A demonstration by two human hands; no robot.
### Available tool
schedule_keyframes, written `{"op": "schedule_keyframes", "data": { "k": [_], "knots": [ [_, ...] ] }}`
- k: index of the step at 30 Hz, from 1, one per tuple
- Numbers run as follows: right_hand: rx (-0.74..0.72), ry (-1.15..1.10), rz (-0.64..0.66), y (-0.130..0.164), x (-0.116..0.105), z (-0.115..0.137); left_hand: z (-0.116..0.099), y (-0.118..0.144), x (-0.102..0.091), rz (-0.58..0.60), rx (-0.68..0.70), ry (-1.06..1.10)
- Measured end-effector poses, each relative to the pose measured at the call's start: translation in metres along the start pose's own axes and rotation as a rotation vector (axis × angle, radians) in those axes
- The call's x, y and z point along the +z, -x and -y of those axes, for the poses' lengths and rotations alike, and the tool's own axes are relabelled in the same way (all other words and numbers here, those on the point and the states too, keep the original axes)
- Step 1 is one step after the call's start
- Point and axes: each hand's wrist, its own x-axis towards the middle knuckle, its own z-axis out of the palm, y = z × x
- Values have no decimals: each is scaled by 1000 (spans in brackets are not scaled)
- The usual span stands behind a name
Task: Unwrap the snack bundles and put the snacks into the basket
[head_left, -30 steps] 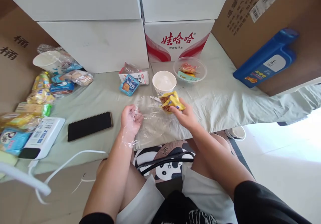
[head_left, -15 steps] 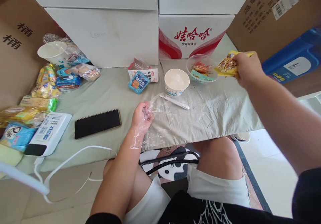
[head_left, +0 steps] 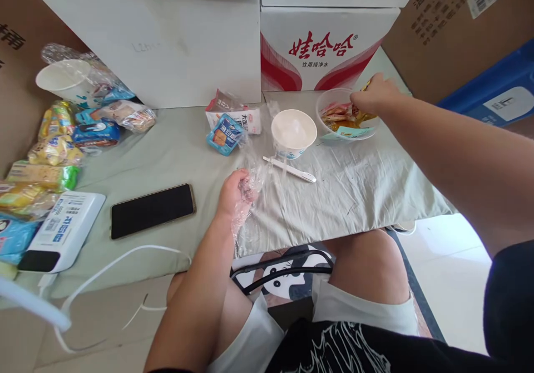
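Observation:
My left hand (head_left: 231, 199) is closed around crumpled clear plastic film (head_left: 255, 181), part of which hangs by the wrist. At the back right my right hand (head_left: 377, 96) reaches over the rim of a clear plastic bowl (head_left: 324, 96). It grips a yellow snack packet (head_left: 357, 116), mostly hidden by the fingers and low in the bowl. Red and orange wrappers (head_left: 337, 114) and a pale green label show in there too. To the bowl's left stands a white paper cup (head_left: 294, 131). In front of the cup lies a white utility knife (head_left: 290, 169).
A blue snack packet (head_left: 225, 134) leans by a red-and-white packet (head_left: 250, 121). At left are a phone (head_left: 153, 210), a white power bank (head_left: 62, 229) with a cable, several wrapped snacks (head_left: 44, 175) and another paper cup (head_left: 62, 78). White cartons (head_left: 154, 50) wall the back.
My right hand has moved left and down, bringing the yellow packet from beside the bowl into it. The plastic film in my left hand is more bunched and lifted. The view has shifted slightly.

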Motion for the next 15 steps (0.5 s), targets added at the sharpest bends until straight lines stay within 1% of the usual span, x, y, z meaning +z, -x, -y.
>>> {"op": "schedule_keyframes", "data": {
  "k": [4, 6, 9, 12, 13, 15],
  "knots": [
    [-103, -21, -11, 6, -9, 5, 0, 1, -1, -1, 3, -4],
    [-99, -48, -37, 5, -8, 3, 2, 0, -1, -14, 5, -2],
    [-73, -159, -79, 2, 1, -3, 4, -2, -2, -38, 15, -8],
    [-111, -179, -108, -3, 16, -11, 6, -3, -4, -45, 29, 0],
    [-139, -174, -124, -6, 20, -14, 6, -3, -4, -42, 29, 4],
    [-277, -236, -210, -10, 24, -20, 6, -2, -4, -41, 30, 10]
  ]
}}
